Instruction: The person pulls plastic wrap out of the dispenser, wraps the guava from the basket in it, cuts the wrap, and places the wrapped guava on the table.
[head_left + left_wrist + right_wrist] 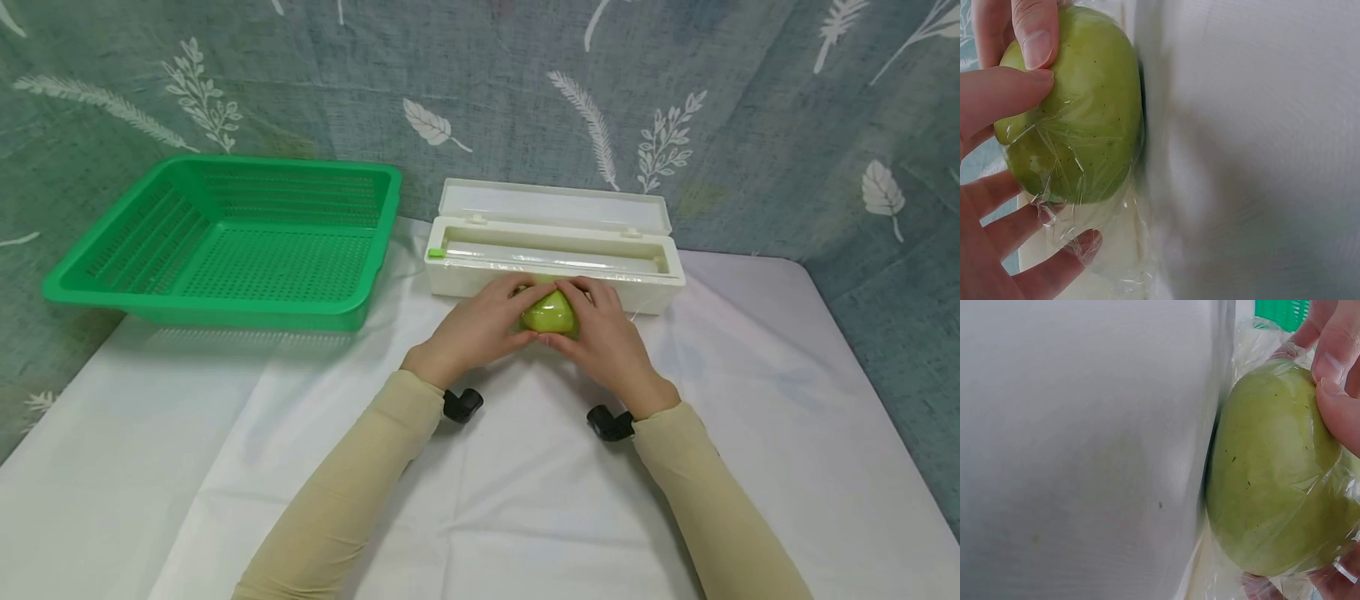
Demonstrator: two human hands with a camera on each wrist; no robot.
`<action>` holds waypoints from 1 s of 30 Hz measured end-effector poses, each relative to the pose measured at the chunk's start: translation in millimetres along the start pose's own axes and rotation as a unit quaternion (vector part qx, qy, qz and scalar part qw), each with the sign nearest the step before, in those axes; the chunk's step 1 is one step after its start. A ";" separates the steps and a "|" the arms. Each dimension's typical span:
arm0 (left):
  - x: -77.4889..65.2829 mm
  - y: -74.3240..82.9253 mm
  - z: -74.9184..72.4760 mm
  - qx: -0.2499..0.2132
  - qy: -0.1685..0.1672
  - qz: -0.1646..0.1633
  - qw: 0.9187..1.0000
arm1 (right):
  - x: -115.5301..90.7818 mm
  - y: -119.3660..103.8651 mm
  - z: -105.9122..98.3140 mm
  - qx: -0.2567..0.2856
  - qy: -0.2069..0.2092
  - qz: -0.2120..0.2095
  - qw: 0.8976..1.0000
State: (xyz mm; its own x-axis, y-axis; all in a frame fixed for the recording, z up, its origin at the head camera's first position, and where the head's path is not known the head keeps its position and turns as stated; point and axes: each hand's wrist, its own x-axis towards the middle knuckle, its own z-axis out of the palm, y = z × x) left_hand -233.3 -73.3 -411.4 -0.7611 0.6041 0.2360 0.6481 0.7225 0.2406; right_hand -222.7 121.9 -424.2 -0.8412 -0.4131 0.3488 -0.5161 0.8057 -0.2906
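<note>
A smooth green apple (549, 314) with small dark specks rests on the white cloth, partly covered by clear cling film (1063, 165). My left hand (483, 327) curls round its left side, thumb against the skin and fingers spread into the wrinkled film. From the other side my right hand (611, 337) holds the apple, its thumb meeting the left thumb at the front. Directly behind stands a white cling film box (461, 279) with its lid raised and a film roll (555, 255) inside. The hands hide much of the apple.
A green plastic basket (356, 312) with perforated sides stands at the back left. White cloth (525, 517) covers the table. A grey-green leaf-patterned curtain (495, 100) hangs behind the box. Small black cameras (462, 406) sit on both wrists.
</note>
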 end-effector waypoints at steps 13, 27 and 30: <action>1.5 -1.5 2.4 -0.053 -0.006 -0.011 0.999 | -1.2 1.4 0.8 0.008 0.010 0.000 1.000; 2.0 -15.1 13.1 -0.160 0.000 -0.005 0.987 | 0.3 1.0 1.6 0.001 0.009 -0.002 1.000; 1.5 -18.1 17.7 -0.189 0.000 -0.001 0.982 | 0.0 1.0 1.2 0.007 0.003 -0.002 1.000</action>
State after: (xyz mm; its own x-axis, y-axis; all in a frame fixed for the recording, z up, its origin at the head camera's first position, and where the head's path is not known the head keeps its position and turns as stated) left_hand -246.6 -79.5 -432.1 -0.7631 0.6021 0.2349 0.6089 0.5479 0.5736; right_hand -223.4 122.2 -425.6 -0.8379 -0.4141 0.3554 -0.5220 0.7981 -0.3007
